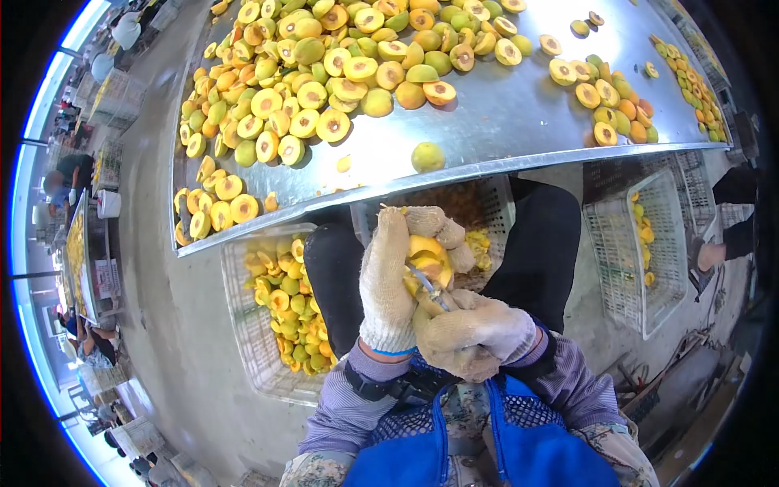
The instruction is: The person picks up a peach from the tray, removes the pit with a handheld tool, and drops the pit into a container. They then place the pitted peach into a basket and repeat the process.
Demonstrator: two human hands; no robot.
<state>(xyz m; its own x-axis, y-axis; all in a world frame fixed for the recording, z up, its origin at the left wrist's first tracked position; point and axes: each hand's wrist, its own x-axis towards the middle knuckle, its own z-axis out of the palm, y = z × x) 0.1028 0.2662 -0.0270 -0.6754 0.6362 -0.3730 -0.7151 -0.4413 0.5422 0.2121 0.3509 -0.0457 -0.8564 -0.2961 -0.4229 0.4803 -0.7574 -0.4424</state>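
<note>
In a white knit glove, my left hand (388,280) is closed around a halved yellow peach (430,256), its cut flesh turned toward me. My right hand (475,334), also gloved, grips a small knife (423,281); the blade lies against the peach's cut side. Its handle is mostly hidden in the fist. Both hands are over my lap, just below the edge of a metal table (365,166). A large heap of halved peaches (324,73) covers the table's left and middle, and a single peach (428,157) lies near its front edge.
A white crate of peach pieces (276,312) stands left of my legs. Between my knees is another crate (499,199) with scraps. A third crate (641,252) stands at right, near another person's foot (711,256). Smaller peach piles (608,101) lie on the table's right side.
</note>
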